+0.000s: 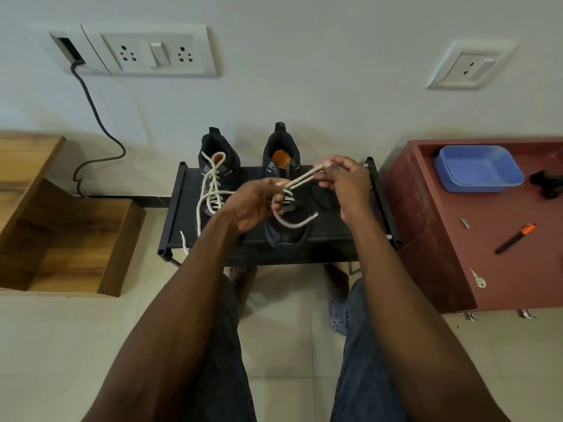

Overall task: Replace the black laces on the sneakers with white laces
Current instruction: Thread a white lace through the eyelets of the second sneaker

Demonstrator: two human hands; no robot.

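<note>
Head view: two black sneakers on black rack (377, 196). Left sneaker (217, 175) already laced white. Left hand (254, 205) and right hand (347, 184) both pinching white lace (300, 178) above right sneaker (285, 231), free end curling down.

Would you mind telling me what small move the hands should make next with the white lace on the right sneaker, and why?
Probably feed the lace tip pinched by the right hand into the next empty eyelet of the right sneaker. The white lace crosses only its lower eyelets, with the left hand holding the other strand, while the left sneaker is already laced to the top.
</note>
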